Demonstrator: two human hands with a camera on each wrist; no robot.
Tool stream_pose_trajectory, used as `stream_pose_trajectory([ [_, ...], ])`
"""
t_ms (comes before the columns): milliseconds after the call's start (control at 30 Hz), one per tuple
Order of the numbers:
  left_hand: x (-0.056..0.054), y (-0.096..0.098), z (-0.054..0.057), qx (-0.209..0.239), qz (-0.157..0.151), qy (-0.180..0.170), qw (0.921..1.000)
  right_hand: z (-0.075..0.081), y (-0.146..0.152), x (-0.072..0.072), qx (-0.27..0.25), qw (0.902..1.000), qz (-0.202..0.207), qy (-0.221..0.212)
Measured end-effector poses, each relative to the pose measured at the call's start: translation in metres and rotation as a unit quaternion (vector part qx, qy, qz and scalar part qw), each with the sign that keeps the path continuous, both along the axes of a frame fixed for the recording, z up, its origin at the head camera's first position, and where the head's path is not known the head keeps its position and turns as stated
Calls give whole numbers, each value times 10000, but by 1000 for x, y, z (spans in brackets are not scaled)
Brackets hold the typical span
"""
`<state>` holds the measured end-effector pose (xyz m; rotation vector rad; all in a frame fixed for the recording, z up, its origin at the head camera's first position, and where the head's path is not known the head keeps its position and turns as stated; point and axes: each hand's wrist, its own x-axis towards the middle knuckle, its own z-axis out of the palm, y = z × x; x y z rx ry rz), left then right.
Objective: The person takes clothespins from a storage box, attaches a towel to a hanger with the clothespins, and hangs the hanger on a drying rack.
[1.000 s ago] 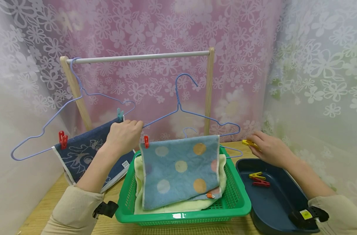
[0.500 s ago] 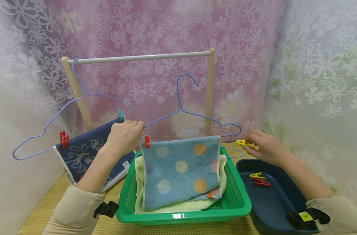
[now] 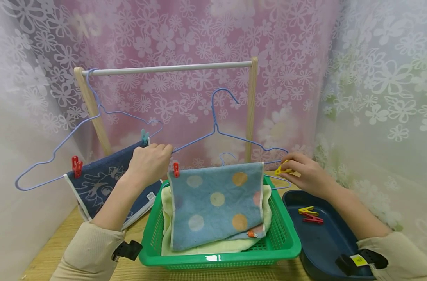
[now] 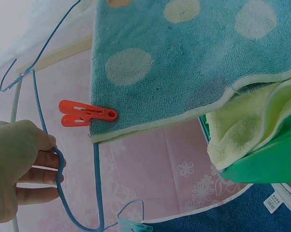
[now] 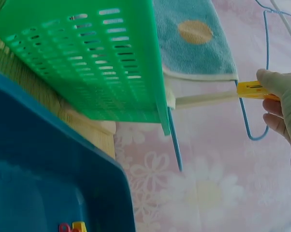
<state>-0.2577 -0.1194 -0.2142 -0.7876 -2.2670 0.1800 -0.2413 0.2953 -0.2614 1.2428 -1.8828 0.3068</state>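
Observation:
My left hand point(image 3: 148, 166) grips the left end of a blue wire hanger point(image 3: 214, 124), held in front of the rack. Over the hanger's bottom bar drapes a light blue towel point(image 3: 206, 191) with round spots. A red clothespin point(image 4: 87, 114) clips the towel's left corner to that bar. Between thumb and fingers, my right hand point(image 3: 309, 175) pinches a yellow clothespin point(image 5: 252, 90). In the right wrist view the clothespin's tip is at the bar, right beside the towel's right corner. Part of the hanger's right end is hidden behind the right hand in the head view.
Below the towel stands a green basket point(image 3: 217, 258) with a pale yellow towel point(image 3: 166, 222) and another hanger point(image 3: 226, 155). A dark blue tub point(image 3: 331, 246) at right holds several clothespins point(image 3: 312, 218). On the rack's rod point(image 3: 171, 69) hangs a clipped navy towel point(image 3: 100, 181).
My right hand has moved left with the yellow clothespin, from above the tub to the hanger's right end. The left hand, hanger and spotted towel have hardly moved.

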Motion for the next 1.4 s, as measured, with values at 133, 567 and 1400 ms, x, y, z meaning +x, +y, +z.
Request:
stream_pose_trajectory([
  [133,1,0,0,16,8,-38,10000,2,-7,-2,-33,9998,163,136],
  [567,0,-1,0,-1,62,-92,9999,7,-23,-7,-280,9989,285,257],
  [1400,2,0,2,1,124,-273,9996,13,-36,-6,-66,9994,-194,292],
])
